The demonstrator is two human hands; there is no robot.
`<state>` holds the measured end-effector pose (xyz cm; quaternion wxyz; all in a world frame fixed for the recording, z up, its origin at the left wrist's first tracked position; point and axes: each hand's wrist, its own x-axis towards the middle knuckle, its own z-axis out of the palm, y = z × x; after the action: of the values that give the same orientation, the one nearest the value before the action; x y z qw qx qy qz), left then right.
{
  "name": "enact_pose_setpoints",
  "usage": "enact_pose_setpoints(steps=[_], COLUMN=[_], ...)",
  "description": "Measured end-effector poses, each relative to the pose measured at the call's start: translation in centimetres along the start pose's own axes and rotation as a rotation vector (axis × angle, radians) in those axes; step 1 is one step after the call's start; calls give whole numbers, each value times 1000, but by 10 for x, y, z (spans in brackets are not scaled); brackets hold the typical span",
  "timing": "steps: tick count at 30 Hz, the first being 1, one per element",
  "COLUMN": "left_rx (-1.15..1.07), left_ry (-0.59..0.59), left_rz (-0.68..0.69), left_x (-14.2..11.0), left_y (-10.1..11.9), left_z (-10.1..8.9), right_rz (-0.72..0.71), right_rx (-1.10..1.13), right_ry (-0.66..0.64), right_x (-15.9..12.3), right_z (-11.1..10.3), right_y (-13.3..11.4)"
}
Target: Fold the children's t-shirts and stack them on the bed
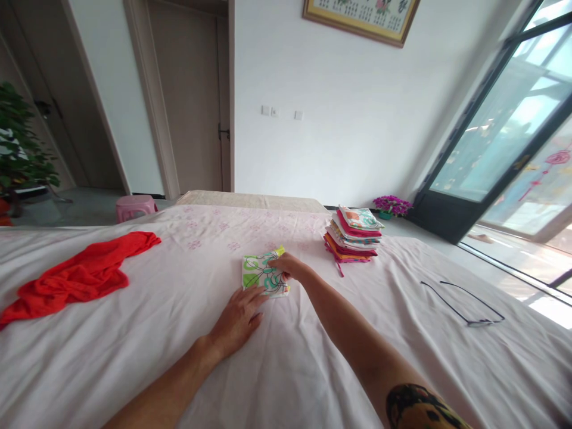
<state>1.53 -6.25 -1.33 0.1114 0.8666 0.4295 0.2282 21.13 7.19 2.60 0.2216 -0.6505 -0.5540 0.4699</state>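
A folded cloth [254,279] with a green, white and teal print and dark lines lies flat on the white bedsheet [187,381] in front of me. My left hand [241,313] rests at its near edge, fingers stretched out and touching the fabric. At the cloth's right side, my right hand [289,266] has its fingers curled over the edge and closed on it. Bits of yellow show at the far and right edges of the cloth. To the right stands a stack of folded cloths [353,238] in pink, orange, white and patterned fabric.
A crumpled red cloth [80,274] is spread at the left of the bed. Eyeglasses [480,322] lie on the sheet at the right. Beyond the bed are a pink stool [136,206], purple flowers [392,205] and a glass door [487,125].
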Motion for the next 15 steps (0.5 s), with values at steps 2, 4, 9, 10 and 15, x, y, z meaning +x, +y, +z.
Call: enact_pose_setpoints(steps=[2, 4, 9, 10, 15], left_rx=[-1, -6, -15, -14, -7], left_ry=[-8, -12, -3, -2, 6], left_rz=[0, -5, -3, -3, -3], left_x=[0, 0, 0, 0, 1], left_y=[-1, -1, 1, 1, -3], left_z=[0, -1, -2, -2, 3], right_rz=[41, 77, 98, 91, -21], right_rx=[58, 112, 204, 218, 291], right_ry=[-39, -88, -165, -177, -171], right_x=[-4, -6, -8, -8, -8], right_z=[-2, -4, -8, -8, -6], right_y=[-3, -5, -4, -3, 3])
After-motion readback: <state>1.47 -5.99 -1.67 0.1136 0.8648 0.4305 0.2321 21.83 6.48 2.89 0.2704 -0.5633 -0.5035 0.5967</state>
